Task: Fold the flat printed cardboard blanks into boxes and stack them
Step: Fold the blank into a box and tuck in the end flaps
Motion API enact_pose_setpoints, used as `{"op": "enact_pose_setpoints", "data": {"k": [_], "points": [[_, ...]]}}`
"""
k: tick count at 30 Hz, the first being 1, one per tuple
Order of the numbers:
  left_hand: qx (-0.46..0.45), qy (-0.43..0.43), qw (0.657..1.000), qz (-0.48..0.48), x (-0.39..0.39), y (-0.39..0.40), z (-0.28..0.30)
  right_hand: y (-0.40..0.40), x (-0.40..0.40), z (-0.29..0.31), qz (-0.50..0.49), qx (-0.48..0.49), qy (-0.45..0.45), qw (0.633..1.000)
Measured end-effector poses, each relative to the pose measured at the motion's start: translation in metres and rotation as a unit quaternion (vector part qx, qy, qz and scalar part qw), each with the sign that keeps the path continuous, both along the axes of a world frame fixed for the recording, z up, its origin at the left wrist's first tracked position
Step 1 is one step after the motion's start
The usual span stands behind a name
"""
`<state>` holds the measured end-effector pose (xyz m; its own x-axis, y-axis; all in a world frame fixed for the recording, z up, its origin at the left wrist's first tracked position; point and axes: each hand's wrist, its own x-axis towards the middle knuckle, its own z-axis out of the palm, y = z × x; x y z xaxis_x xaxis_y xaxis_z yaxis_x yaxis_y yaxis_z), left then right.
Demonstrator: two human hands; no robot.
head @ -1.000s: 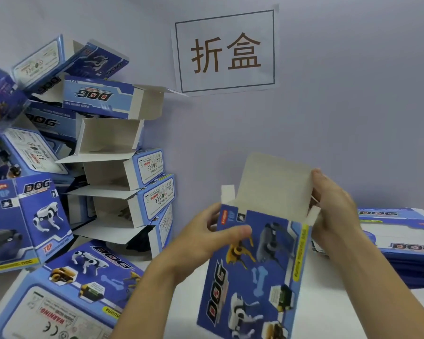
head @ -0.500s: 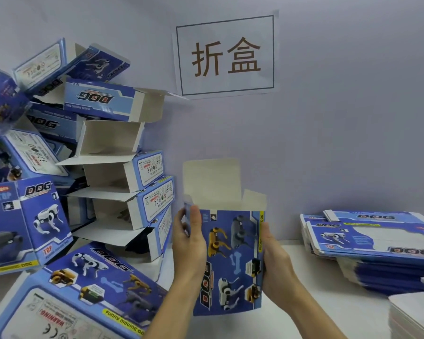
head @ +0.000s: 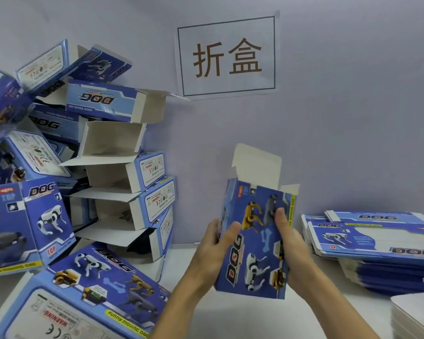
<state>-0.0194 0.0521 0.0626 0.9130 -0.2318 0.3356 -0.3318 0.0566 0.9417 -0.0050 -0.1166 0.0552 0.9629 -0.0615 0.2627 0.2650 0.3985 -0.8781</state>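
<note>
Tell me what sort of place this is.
Probably a packing workstation: a heap of folded toy boxes, a stack of flat blanks on a white table, and a wall sign.

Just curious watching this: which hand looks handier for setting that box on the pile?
Probably the left hand: it grips the box on the edge facing the pile of folded boxes. The right hand holds the edge facing the flat blanks.

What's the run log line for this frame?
step: folding box | left hand: grips box left edge | right hand: grips right edge | top flap: open, upright | folded pile: left | flat blanks: right
</note>
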Motion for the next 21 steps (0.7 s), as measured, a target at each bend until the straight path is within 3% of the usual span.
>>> {"op": "enact_pose_setpoints", "data": {"k": [4,10,17,21], "points": [[-0.031,0.009,0.997,0.067,0.001,-0.012,-0.010,-0.003,-0.002,-0.003,0.040,0.035,0.043,0.998],[-0.057,0.020,0.986,0.158,0.008,-0.010,-0.017,0.000,-0.005,-0.004,0.081,0.039,0.030,0.995],[-0.028,0.046,0.991,0.126,0.009,-0.003,-0.010,-0.002,-0.005,-0.008,0.091,-0.025,0.027,0.995],[0.016,0.072,0.997,0.037,0.002,-0.005,0.001,-0.009,-0.003,-0.007,0.038,-0.044,0.026,0.998]]}}
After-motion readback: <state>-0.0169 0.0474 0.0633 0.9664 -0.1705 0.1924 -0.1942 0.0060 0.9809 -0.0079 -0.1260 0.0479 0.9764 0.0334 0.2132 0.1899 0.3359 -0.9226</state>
